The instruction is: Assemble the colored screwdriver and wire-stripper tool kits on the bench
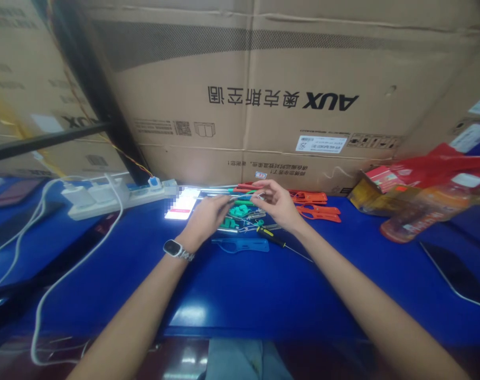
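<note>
My left hand (pixel 211 215), with a watch (pixel 178 249) on its wrist, is closed in a pinch on a thin, pale rod-like piece (pixel 242 197). My right hand (pixel 278 205) pinches at the other end of this piece, where a thin white wire-like bit shows at the fingertips. Its exact kind is too small to make out. Beneath the hands lie green plastic parts (pixel 240 211) and small metal pieces. A black-and-yellow screwdriver (pixel 271 236) rests near my right wrist. Closer to me is a blue plastic casing half (pixel 245 245) with a trigger-like loop.
Orange casings (pixel 321 212) lie right of my hands. A lit phone (pixel 181 205) and a white power strip (pixel 116 199) with cables are at left. At right stand a yellow box (pixel 366 196), a tilted drink bottle (pixel 425 211) and a dark phone (pixel 457 272). A large carton (pixel 263 63) walls the back.
</note>
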Demonstrator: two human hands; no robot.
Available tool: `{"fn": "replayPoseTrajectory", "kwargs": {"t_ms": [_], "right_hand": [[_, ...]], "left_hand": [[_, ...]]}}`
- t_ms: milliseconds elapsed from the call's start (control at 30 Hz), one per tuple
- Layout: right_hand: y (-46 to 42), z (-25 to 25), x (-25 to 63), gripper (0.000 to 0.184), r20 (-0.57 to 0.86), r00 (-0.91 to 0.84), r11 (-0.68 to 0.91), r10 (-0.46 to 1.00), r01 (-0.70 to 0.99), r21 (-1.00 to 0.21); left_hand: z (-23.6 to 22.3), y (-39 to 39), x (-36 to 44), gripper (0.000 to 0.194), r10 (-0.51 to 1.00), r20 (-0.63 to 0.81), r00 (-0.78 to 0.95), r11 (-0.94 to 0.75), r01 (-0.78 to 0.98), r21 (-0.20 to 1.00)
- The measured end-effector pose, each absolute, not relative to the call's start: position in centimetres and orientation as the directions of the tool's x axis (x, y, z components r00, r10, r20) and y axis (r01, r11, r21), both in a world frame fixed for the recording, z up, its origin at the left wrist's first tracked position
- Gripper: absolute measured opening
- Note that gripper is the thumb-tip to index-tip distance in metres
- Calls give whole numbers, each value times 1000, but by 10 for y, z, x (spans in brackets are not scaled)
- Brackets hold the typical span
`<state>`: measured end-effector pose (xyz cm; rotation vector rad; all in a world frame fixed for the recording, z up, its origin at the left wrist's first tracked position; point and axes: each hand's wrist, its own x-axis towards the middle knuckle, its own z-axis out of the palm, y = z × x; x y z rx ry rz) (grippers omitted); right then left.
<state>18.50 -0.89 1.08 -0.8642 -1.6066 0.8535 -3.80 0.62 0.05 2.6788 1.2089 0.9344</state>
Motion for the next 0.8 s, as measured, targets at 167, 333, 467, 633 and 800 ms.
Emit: {"fn": "replayPoseTrajectory", "kwargs": {"t_ms": [167,333,467,633,800], "right_hand": [[-31,-4,195,36,417,-186,448,890,174,-877],[-45,-12,194,20,329,-253,400,910,327,-856],[-53,-11,189,14,286,-315,401,905,405,-822],[-64,-11,181,12,272,-390,453,880,519,-725],[-70,-14,177,13,294,-454,537,841,634,-557]], "left_hand": [[19,-12,-49,28,684,540,490,-697,657,287],[20,-30,-59,31,764,373,526,-635,718,286],[9,-42,-73,33,828,187,529,-560,752,347],[-3,-54,-86,32,795,203,571,-606,742,286],[2,-52,-71,41,736,277,617,-676,681,280]]}}
